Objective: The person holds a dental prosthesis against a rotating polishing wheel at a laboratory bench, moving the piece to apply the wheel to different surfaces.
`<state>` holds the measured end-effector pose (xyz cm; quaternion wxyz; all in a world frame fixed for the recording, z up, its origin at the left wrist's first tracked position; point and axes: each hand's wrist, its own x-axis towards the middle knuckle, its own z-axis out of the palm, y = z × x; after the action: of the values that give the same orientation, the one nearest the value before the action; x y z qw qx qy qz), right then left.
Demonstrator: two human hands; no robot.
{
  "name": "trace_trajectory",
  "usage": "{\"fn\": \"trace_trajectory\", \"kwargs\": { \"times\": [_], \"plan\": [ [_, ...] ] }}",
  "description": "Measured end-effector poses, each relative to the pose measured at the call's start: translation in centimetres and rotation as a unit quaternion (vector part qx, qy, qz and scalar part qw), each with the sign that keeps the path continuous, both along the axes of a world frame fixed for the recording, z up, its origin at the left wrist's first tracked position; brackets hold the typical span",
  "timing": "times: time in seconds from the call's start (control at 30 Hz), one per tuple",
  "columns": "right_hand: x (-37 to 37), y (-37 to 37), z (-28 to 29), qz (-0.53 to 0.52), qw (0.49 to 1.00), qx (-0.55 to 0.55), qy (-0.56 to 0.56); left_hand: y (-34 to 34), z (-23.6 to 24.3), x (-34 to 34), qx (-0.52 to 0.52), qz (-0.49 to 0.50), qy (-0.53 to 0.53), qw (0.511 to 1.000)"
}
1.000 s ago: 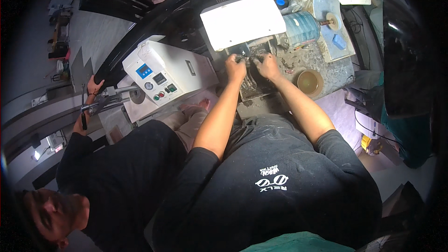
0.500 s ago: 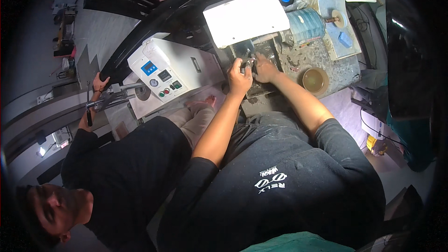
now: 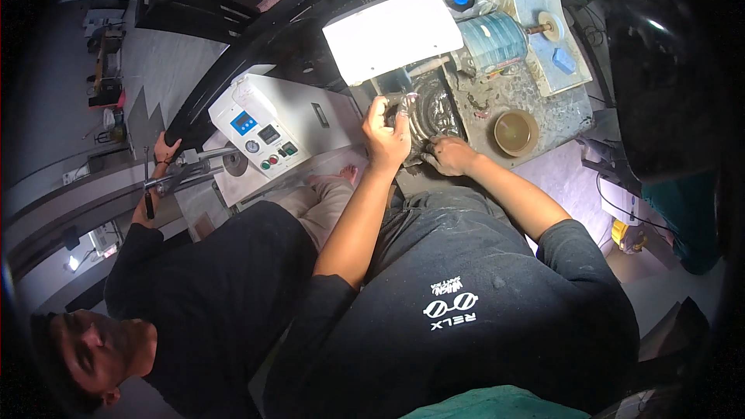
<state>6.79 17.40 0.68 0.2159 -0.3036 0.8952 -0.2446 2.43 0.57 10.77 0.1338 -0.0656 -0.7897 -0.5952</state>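
Closest to me is the black T-shirt (image 3: pixel 458 264) of the person wearing my cameras. Beyond it I see the right hand (image 3: pixel 454 157) at the near edge of the muddy trough (image 3: pixel 444 107), fingers bent and touching its dark, wet surface; I cannot tell whether they grasp anything there. The left hand (image 3: pixel 390 138) is a little farther up, over the trough's left side, with fingers curled and thumb raised. Whether something small sits between them I can't make out. So the trough lies under and just ahead of the right fingers, and to the right of the left ones. To its right, a brown bowl (image 3: pixel 534 138) of cloudy liquid stands on the spattered worktop (image 3: pixel 559 120). Off left is a white machine (image 3: pixel 322 120) with a control panel. Farthest out I have a white cover (image 3: pixel 392 35) behind the trough, a bluish plastic bottle (image 3: pixel 497 40) beside it, and a blue block (image 3: pixel 564 60).
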Motion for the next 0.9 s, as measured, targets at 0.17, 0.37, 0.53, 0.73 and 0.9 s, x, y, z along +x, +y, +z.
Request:
{"fn": "trace_trajectory", "kwargs": {
  "times": [0.17, 0.37, 0.53, 0.73, 0.9],
  "plan": [
    [-1.6, -0.5, 0.1, -0.05, 0.999, 0.016, -0.009, 1.2, 5.9, 0.9, -0.02, -0.015, 0.041, 0.999],
    [-4.2, 0.1, -3.7, -0.151, 0.984, 0.025, 0.087, 2.4, 10.1, 2.1, -0.028, -0.002, 0.051, 0.998],
    [-3.7, -0.4, -5.1, -0.109, 0.981, 0.145, 0.071, 2.7, 11.1, 2.9, 0.011, -0.004, 0.037, 0.999],
    [-0.8, -0.9, -3.1, -0.073, 0.984, 0.146, 0.077, 2.5, 11.0, 3.6, -0.04, 0.002, 0.085, 0.996],
    [0.0, -0.7, -0.5, -0.065, 0.988, 0.133, -0.053, 3.1, 10.9, 4.2, -0.023, 0.023, 0.098, 0.995]
  ]
}}
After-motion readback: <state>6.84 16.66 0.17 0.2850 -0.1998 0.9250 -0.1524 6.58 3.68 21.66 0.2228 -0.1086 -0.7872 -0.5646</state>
